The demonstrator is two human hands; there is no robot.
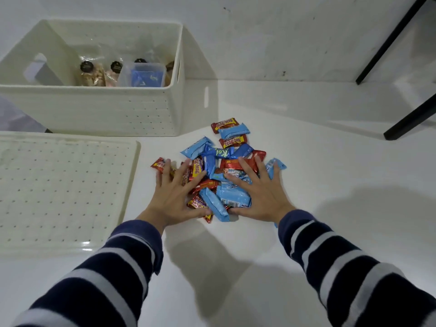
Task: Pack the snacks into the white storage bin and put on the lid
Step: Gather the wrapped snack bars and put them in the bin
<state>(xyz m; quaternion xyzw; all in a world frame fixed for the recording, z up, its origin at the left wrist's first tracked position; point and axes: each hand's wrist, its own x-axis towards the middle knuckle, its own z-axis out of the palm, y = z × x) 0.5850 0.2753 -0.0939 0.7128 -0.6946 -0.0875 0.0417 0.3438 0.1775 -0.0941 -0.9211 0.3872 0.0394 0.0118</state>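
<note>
Fingers (182, 171) spread wide on both sides, pressed flat onto the heap of snacks (219, 175) from the head camera's view. Left hand (175, 197) covers the pile's left flank, fingertips on red wrappers, thumb tucked under the near edge. Right hand (258, 197) mirrors it on the other flank, fingers fanned over red and light-blue packets, thumb at the near edge too. Neither hand has closed around anything; palms lie on the packets, cupping the pile between them.

Those snacks are small pillow-shaped bars in glossy crinkled foil, red ones lettered in yellow, others pale or deep blue, jumbled on the smooth white tabletop (306, 208). A few sit loose at the far end, beyond the fingertips.

White storage bin (94, 109) stands behind and to the left, rectangular, matte plastic, walls dotted with tiny holes, slot handle on its end. Inside: clear bags (92, 74) with dark round labels and a translucent tub (144, 74) holding something blue. Its lid (59, 185), flat, perforated, rounded corners, lies on the table just in front of the bin, left of the pile. Striped sleeves (113, 267), navy and grey, run up to both wrists.
</note>
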